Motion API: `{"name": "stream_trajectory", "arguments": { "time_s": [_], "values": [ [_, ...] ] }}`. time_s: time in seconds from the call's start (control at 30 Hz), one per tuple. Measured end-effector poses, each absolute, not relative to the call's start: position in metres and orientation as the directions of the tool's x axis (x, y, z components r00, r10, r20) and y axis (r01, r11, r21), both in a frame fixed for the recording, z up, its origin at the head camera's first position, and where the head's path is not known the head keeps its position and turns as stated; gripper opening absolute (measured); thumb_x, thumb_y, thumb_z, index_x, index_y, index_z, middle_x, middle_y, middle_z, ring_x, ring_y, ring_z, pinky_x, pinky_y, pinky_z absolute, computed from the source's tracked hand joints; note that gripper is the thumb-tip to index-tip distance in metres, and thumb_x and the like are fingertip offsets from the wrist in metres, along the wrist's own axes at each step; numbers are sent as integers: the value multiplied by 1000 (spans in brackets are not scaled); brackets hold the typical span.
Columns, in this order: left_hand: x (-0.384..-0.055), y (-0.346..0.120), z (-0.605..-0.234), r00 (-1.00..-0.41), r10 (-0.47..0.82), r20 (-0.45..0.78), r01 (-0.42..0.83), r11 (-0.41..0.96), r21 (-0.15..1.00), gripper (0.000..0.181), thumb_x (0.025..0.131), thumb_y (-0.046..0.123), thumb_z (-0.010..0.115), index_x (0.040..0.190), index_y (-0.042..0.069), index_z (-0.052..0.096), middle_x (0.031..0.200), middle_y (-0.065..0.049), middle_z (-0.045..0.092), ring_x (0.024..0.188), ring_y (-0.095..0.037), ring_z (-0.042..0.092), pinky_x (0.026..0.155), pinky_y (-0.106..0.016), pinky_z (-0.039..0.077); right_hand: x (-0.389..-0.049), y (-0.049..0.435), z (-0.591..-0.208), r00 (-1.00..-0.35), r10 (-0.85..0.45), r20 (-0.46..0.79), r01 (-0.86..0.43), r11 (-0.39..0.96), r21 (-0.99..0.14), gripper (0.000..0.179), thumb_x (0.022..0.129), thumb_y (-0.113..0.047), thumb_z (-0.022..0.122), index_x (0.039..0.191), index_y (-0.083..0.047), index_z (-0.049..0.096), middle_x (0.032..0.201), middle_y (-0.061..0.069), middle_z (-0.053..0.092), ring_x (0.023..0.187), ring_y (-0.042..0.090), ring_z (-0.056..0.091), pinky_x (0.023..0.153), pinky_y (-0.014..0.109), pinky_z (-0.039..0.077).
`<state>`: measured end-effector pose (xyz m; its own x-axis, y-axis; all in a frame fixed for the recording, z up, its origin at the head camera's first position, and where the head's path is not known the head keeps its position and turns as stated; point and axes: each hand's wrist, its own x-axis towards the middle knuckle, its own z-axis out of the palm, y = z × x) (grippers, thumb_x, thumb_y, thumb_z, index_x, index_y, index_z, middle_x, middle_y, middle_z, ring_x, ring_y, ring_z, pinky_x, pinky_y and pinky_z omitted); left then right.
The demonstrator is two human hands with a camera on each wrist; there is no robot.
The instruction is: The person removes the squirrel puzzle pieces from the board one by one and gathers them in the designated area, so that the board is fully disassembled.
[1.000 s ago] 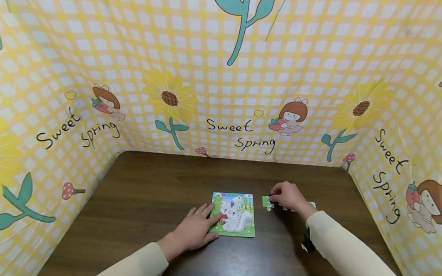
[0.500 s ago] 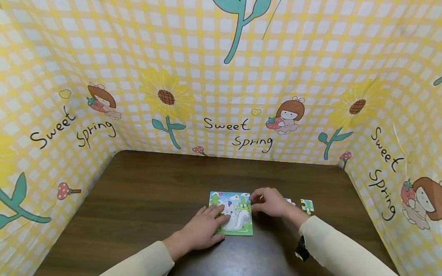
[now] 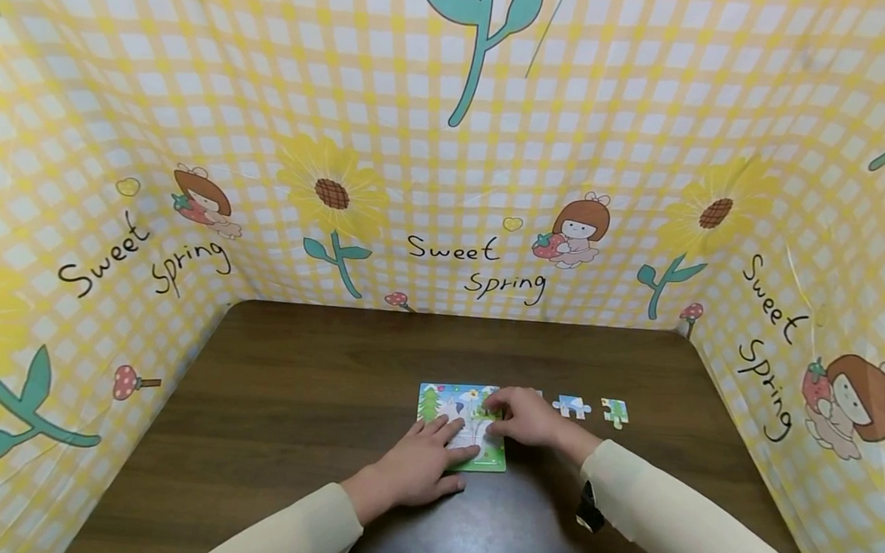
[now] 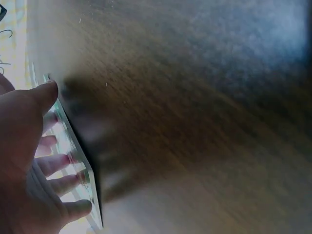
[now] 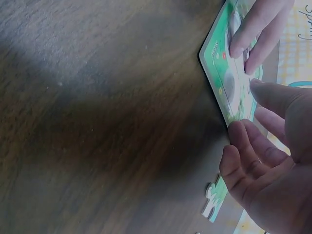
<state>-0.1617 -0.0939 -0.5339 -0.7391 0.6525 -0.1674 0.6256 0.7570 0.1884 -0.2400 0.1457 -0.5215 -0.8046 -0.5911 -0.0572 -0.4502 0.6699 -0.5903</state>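
A square jigsaw board (image 3: 494, 465) with a white squirrel on green ground lies flat on the table. My left hand (image 3: 419, 467) rests on its left and lower part, fingers straight and spread, covering much of the squirrel. In the left wrist view, the left thumb (image 4: 46, 95) lies at the near edge of the board. My right hand (image 3: 527, 416) is over the upper right of the board, thumb and index pinching a green puzzle piece (image 3: 484, 412) close to the picture. In the right wrist view, the other right fingers (image 5: 237, 131) are curled beside the board's edge.
Right of the board lie loose jigsaw pieces: a blue-and-white one (image 3: 572, 407) and a green one (image 3: 615, 412); another is partly hidden behind the right hand. A yellow checked cloth (image 3: 447, 185) encloses the dark wooden table (image 3: 295, 369) at the back and both sides.
My right hand has moved left from the loose pieces onto the board's upper right, leaving more of those pieces uncovered. My left hand has slid right, further over the squirrel.
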Motion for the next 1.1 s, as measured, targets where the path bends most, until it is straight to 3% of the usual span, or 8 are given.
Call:
{"name": "stream_trajectory", "arguments": {
  "time_s": [0.43, 0.73, 1.1],
  "values": [
    [-159, -92, -534, -751, 640, -166, 621, 769, 156, 54, 103, 53, 55, 154, 40, 47, 166, -10, 35, 153, -36, 33, 114, -62, 37, -242, 140, -526, -814, -570, -107, -402, 688, -604, 34, 88, -18, 82, 121, -11, 74, 112, 3, 72, 104, 20, 67, 91, 44, 54],
    [-159, -90, -536, -753, 637, -164, 621, 771, 143, 54, 103, 53, 55, 154, 40, 46, 166, -10, 35, 152, -37, 33, 113, -62, 37, -245, 136, -525, -807, -580, -107, -399, 670, -626, 29, 88, -16, 82, 115, -9, 75, 108, 5, 72, 100, 22, 66, 88, 45, 54],
    [-157, -92, -535, -752, 636, -174, 616, 772, 158, 53, 103, 52, 54, 154, 41, 46, 166, -10, 34, 153, -38, 31, 114, -64, 36, -247, 135, -527, -817, -564, -121, -382, 686, -619, 23, 86, -14, 83, 108, -12, 77, 95, 1, 70, 85, 16, 61, 79, 37, 52]
  ]
}}
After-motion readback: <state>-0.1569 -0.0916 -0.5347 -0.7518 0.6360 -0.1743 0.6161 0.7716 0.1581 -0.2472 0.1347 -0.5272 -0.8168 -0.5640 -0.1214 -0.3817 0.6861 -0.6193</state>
